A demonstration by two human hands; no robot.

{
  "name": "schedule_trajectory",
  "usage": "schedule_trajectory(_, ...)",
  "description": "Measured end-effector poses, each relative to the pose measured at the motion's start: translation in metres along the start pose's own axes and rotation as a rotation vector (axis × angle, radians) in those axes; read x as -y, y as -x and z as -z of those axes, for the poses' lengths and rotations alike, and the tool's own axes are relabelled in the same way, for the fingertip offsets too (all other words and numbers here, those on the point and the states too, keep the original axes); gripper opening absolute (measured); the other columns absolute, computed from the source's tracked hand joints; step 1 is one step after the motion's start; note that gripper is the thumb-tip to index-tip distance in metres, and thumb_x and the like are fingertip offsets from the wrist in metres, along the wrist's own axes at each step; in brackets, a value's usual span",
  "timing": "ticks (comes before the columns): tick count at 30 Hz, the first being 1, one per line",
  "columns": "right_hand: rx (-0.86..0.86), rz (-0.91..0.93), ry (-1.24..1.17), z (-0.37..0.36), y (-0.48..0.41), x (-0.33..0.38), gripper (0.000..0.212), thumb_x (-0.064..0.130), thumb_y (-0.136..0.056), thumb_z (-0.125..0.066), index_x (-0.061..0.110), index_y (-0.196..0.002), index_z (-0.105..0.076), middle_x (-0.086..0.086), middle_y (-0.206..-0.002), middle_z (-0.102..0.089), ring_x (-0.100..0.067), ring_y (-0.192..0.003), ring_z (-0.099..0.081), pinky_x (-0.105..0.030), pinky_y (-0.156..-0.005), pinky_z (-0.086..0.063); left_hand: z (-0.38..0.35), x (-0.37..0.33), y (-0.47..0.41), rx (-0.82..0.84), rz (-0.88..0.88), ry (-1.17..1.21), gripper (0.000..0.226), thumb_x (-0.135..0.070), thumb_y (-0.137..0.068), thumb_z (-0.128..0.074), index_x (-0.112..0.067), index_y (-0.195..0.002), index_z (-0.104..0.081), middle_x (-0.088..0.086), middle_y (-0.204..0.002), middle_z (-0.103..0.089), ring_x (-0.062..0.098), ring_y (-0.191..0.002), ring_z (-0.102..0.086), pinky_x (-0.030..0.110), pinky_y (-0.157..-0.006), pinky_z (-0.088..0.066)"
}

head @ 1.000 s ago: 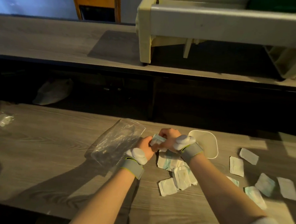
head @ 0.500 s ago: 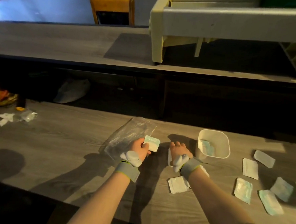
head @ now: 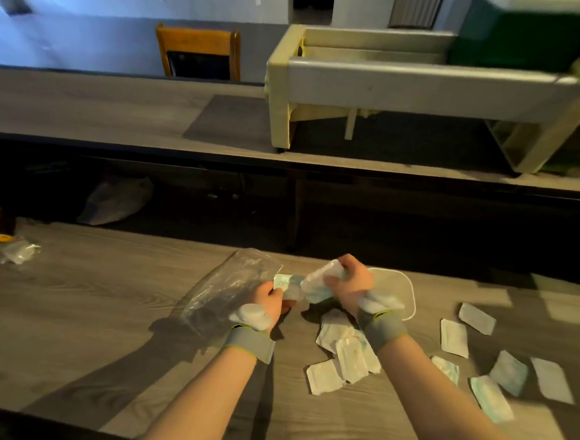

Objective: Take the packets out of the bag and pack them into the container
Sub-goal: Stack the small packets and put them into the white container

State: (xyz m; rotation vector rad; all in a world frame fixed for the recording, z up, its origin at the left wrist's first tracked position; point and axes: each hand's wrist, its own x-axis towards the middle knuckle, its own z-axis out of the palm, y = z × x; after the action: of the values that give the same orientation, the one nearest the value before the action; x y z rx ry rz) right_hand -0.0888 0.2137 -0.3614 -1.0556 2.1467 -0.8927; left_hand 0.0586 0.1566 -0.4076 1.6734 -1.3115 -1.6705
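Just the one camera here, riding on my head and looking forward and down, close over the near table (head: 69, 307), my left hand (head: 269, 301) and right hand (head: 352, 286) low centre. Toward twelve o'clock it reaches a farther table (head: 83, 109) and the wall (head: 88, 34).

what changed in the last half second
The right hand rose from the pile gripping a bunch of packets and met the left hand, which still holds its packet. The bag, container and scattered packets stayed put.
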Motion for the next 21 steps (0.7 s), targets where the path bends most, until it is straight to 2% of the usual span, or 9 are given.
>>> schedule_trajectory(1, -0.037, -0.042, -0.137, 0.002, 0.0, 0.0, 0.015, 0.016, -0.083, -0.065, 0.02, -0.09, -0.053, -0.006, -0.091, -0.061, -0.026, -0.087, -0.06, -0.04, -0.081, -0.051, -0.005, -0.006, 0.005, 0.006, 0.02, 0.061, 0.026, -0.004, -0.097, -0.034, -0.012, -0.086, -0.056, 0.006, -0.07, -0.068, 0.015, -0.055, -0.069, 0.031, -0.064, -0.05)
schedule_trajectory(3, -0.086, -0.118, -0.337, 0.008, 0.002, 0.0, 0.018, 0.015, -0.08, -0.07, 0.023, -0.08, -0.054, -0.01, -0.089, -0.064, -0.03, -0.087, -0.063, -0.044, -0.083, -0.055, -0.016, -0.017, 0.008, 0.028, 0.048, 0.133, 0.028, -0.005, -0.098, -0.033, -0.016, -0.079, -0.05, 0.01, -0.069, -0.067, 0.012, -0.05, -0.068, 0.027, -0.059, -0.05)
schedule_trajectory(5, -0.127, -0.159, -0.432, 0.012, 0.003, 0.0, 0.018, 0.012, -0.08, -0.071, 0.02, -0.082, -0.055, -0.011, -0.087, -0.063, -0.029, -0.085, -0.063, -0.044, -0.084, -0.054, -0.025, -0.029, 0.015, 0.068, 0.089, 0.195, 0.021, -0.007, -0.098, -0.034, -0.011, -0.087, -0.052, 0.013, -0.075, -0.064, 0.012, -0.049, -0.069, 0.026, -0.06, -0.056)
schedule_trajectory(8, -0.178, -0.148, -0.46, 0.015, 0.003, 0.0, 0.017, 0.011, -0.081, -0.07, 0.014, -0.087, -0.054, -0.011, -0.086, -0.062, -0.028, -0.084, -0.062, -0.043, -0.084, -0.053, -0.04, -0.036, 0.011, 0.12, 0.072, 0.23, 0.02, -0.021, -0.093, -0.047, -0.01, -0.099, -0.063, 0.019, -0.097, -0.068, 0.03, -0.087, -0.07, 0.043, -0.095, -0.053)
schedule_trajectory(9, -0.191, -0.146, -0.432, 0.017, 0.004, -0.001, 0.018, 0.014, -0.081, -0.07, 0.015, -0.088, -0.054, -0.01, -0.086, -0.063, -0.03, -0.085, -0.063, -0.043, -0.084, -0.054, -0.045, -0.038, 0.011, 0.127, 0.063, 0.224, 0.019, -0.025, -0.091, -0.05, -0.014, -0.094, -0.065, 0.019, -0.105, -0.067, 0.032, -0.099, -0.066, 0.047, -0.1, -0.048)
schedule_trajectory(11, -0.214, -0.115, -0.322, 0.02, 0.007, -0.003, 0.018, 0.019, -0.082, -0.068, 0.016, -0.089, -0.053, -0.005, -0.086, -0.06, -0.026, -0.083, -0.06, -0.038, -0.077, -0.052, -0.055, -0.045, 0.022, 0.157, 0.042, 0.165, 0.02, -0.032, -0.088, -0.054, -0.016, -0.091, -0.065, 0.016, -0.108, -0.067, 0.031, -0.104, -0.063, 0.046, -0.102, -0.047)
schedule_trajectory(15, -0.208, -0.06, -0.102, 0.031, 0.013, -0.007, 0.032, 0.031, -0.083, -0.068, 0.012, -0.106, -0.056, -0.005, -0.1, -0.055, -0.017, -0.083, -0.053, -0.026, -0.071, -0.038, -0.069, -0.051, 0.041, 0.147, -0.103, -0.023, 0.025, -0.02, -0.092, -0.05, -0.008, -0.108, -0.064, 0.018, -0.108, -0.068, 0.032, -0.105, -0.064, 0.045, -0.097, -0.05)
schedule_trajectory(18, -0.168, -0.061, 0.025, 0.043, 0.014, -0.013, 0.054, 0.038, -0.08, -0.07, 0.016, -0.124, -0.049, -0.005, -0.118, -0.049, -0.022, -0.105, -0.056, -0.029, -0.084, -0.046, -0.074, -0.054, 0.046, 0.165, -0.158, -0.04, 0.025, -0.014, -0.094, -0.046, -0.007, -0.111, -0.063, 0.015, -0.109, -0.068, 0.031, -0.106, -0.063, 0.044, -0.097, -0.05)
schedule_trajectory(21, -0.123, 0.037, 0.072, 0.068, 0.009, -0.017, 0.059, 0.029, -0.084, -0.065, 0.025, -0.138, -0.042, -0.006, -0.131, -0.047, -0.024, -0.122, -0.048, -0.039, -0.101, -0.045, -0.081, -0.059, 0.049, 0.24, -0.192, -0.045, 0.025, -0.009, -0.097, -0.041, -0.005, -0.114, -0.058, 0.011, -0.103, -0.062, 0.022, -0.092, -0.063, 0.024, -0.074, -0.056)
